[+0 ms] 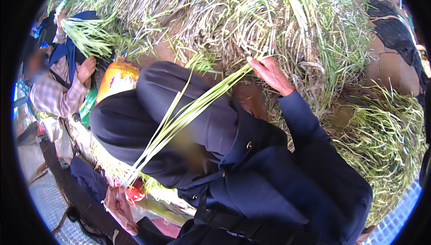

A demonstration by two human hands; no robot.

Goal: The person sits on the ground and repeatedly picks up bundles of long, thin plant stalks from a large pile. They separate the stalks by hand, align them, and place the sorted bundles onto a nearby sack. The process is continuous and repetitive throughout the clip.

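A loose bundle of long green vegetable stalks (pixel 188 112) stretches diagonally across my dark-clothed knees. At its upper right end, my right hand (pixel 272 74) pinches the thin green tips. The pale ends lie at the lower left, gripped by the fingers of my left hand (pixel 119 208). One or two stalks stick out above the rest. Just beyond my right hand, a large heap of similar stalks (pixel 215 26) covers the ground, with green tops and whitish stems mixed together.
Another pile of green stalks (pixel 380 144) lies at my right. On the left, a co-worker in a checked shirt (pixel 50 95) holds a bunch of stalks (pixel 89 34). An orange and white sack (pixel 116 78) stands beside my knees. Cardboard (pixel 392 68) and black plastic (pixel 392 26) are at the far right.
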